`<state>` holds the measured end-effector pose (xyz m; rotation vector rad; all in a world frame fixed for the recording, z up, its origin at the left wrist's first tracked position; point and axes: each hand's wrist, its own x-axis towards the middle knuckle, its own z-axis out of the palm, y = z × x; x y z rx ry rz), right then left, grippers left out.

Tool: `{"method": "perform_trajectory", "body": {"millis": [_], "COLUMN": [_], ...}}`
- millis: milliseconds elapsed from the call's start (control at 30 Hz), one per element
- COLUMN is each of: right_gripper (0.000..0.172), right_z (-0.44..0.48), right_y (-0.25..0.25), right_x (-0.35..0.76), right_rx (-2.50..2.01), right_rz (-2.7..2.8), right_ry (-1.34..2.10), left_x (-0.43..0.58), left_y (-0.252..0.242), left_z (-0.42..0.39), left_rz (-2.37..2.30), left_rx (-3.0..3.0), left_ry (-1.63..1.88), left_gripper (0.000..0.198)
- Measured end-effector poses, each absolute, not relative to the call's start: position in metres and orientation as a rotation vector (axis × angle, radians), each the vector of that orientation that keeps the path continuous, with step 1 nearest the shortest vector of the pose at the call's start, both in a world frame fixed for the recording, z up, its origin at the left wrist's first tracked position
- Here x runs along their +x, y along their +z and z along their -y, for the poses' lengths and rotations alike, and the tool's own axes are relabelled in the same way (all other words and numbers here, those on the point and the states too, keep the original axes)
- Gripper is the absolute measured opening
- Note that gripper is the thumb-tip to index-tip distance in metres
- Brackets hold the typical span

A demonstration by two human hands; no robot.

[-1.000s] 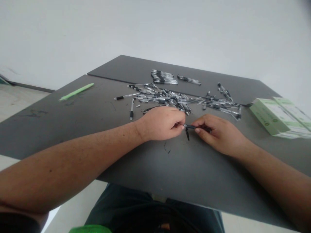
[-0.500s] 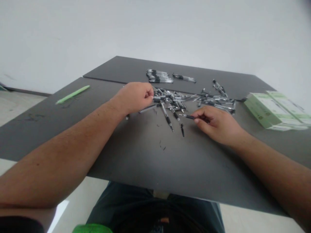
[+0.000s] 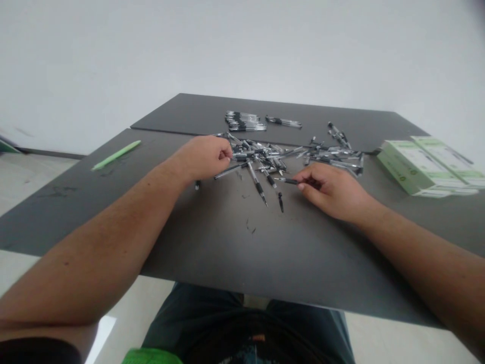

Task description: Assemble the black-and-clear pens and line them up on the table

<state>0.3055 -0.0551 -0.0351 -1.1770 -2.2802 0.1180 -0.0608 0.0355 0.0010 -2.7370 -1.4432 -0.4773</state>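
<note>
My left hand (image 3: 204, 155) is at the left side of a loose pile of clear gel pens (image 3: 261, 154) with black grips. Its fingertips are pinched together, and whatever is between them is hidden. To the right of the pile, my right hand (image 3: 329, 192) holds an uncapped pen (image 3: 287, 180) between thumb and fingers, its tip pointing left. Just in front of that tip, a black pen cap (image 3: 281, 202) lies on the table. One uncapped pen (image 3: 257, 184) sticks out of the pile toward me.
Behind the pile, a row of pens (image 3: 246, 121) lies side by side, with a few more pens (image 3: 283, 122) beside it. Green-and-white boxes (image 3: 420, 169) stand at the right. A light green pen-shaped item (image 3: 116, 155) rests at the left of the dark table (image 3: 227, 253).
The view has shifted slightly. My left hand has drawn back a little to the left, while my right hand keeps its hold on the pen in nearly the same place.
</note>
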Motion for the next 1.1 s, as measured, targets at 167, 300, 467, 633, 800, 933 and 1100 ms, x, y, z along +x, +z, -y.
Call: {"method": "perform_trajectory", "body": {"millis": [167,300,467,633,800,933,1100], "right_gripper": [0.016,0.017,0.018,0.018,0.018,0.018,0.019], "right_z": [0.055,0.055,0.056,0.056,0.058,0.058,0.058], "right_y": [-0.034,-0.033,-0.034,-0.034,-0.031,-0.029,-0.028], "right_x": [0.306,0.305,0.305,0.305,0.303,0.301,0.300], "right_rx": [-1.177,-1.160,-1.152,-1.141,-1.122,-1.128,-1.141], "right_rz": [2.293,2.302,2.306,2.314,2.320,2.316,2.311], "right_ry": [0.114,0.098,0.095,0.101,0.115,0.131,0.107], "left_x": [-0.040,-0.039,-0.039,-0.038,-0.033,-0.020,-0.004], "left_y": [-0.015,-0.021,-0.024,-0.028,-0.021,-0.014,-0.019], "left_z": [-0.022,-0.023,-0.029,-0.034,-0.026,-0.003,0.017], "left_rz": [1.090,0.945,0.911,0.847,0.878,1.098,1.387], "left_rx": [-2.932,-2.931,-2.943,-2.962,-2.919,-2.983,-3.027], "left_ry": [-0.373,-0.329,-0.254,-0.223,-0.562,-0.813,-1.090], "left_gripper": [0.034,0.032,0.027,0.024,0.023,0.025,0.023]}}
